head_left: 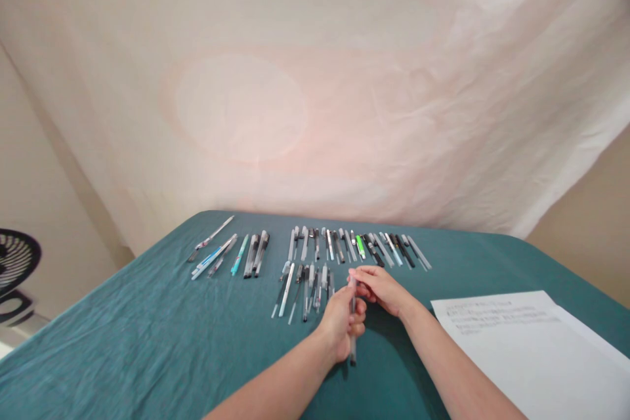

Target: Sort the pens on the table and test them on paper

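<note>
My left hand is closed around the barrel of a slim grey pen, held upright over the teal tablecloth. My right hand pinches the top end of the same pen with its fingertips. Just beyond both hands lie rows of several pens: a far row, a near row and a separate group at the left.
White printed sheets of paper lie on the table at the right, close to my right forearm. A pale cloth backdrop hangs behind the table. A black fan stands off the left edge.
</note>
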A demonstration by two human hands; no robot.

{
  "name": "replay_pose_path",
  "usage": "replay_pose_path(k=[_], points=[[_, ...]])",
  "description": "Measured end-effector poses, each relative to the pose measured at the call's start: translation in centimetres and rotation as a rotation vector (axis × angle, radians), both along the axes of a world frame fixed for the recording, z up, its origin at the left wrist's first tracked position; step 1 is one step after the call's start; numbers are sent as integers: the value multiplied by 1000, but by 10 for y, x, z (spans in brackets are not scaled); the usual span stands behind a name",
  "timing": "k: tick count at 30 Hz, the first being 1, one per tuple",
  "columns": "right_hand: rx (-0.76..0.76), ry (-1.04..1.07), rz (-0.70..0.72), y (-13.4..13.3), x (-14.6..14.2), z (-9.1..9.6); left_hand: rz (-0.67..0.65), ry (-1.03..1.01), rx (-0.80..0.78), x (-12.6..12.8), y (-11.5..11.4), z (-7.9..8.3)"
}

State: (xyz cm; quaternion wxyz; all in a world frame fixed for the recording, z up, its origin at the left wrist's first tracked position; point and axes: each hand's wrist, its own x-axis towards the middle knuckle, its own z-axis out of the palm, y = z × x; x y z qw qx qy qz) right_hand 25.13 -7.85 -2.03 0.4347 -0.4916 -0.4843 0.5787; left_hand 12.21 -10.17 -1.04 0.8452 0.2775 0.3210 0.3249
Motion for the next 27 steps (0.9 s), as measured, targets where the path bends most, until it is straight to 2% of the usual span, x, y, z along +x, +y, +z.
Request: replay_pose_path(k=[10, 21, 27], points=[[5, 103, 36, -3, -1, 2, -20, 31, -28, -2, -3, 2], [-24, 70, -72, -1, -4, -1, -7, 69, -71, -3, -1, 4], [-35, 77, -128, -1, -8, 1, 29, 23, -94, -1, 1, 2]])
